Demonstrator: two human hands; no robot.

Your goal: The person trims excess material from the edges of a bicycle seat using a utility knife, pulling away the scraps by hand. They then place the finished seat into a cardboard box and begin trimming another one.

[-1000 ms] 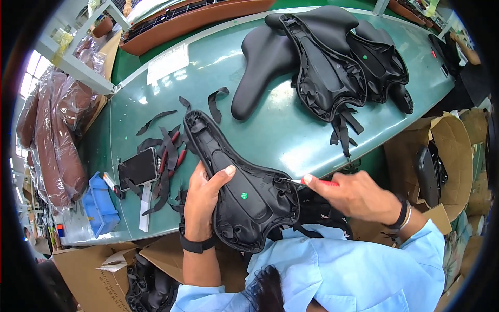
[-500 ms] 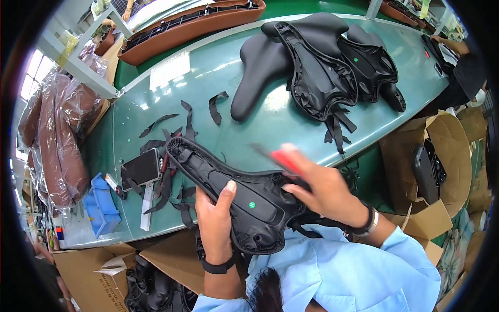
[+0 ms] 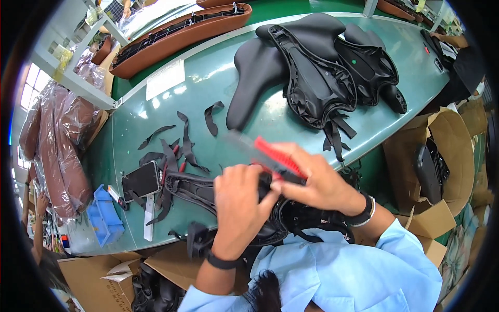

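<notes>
My right hand point(image 3: 317, 184) grips a red-handled cutter point(image 3: 280, 158), its grey blade blurred and pointing up and to the left. My left hand point(image 3: 241, 205) is beside it, fingers curled and thumb against the right fingertips; what it pinches, if anything, I cannot make out. Beneath both hands a black bicycle saddle point(image 3: 195, 192) lies underside up, nose to the left, resting on the table's near edge and against my body. My left hand and wrist hide much of its middle.
On the green table point(image 3: 166, 117) lie black offcut strips point(image 3: 186, 138), a phone point(image 3: 141, 181) and a blue bin point(image 3: 105, 216). More saddles point(image 3: 319, 78) are piled at the far right. Cardboard boxes point(image 3: 460, 156) stand below the edge. Wrapped brown cushions point(image 3: 57, 151) sit at left.
My left hand has left the saddle's side and come up to the right hand. The cutter has swung and shifted slightly left. The saddle has tilted and is now more covered.
</notes>
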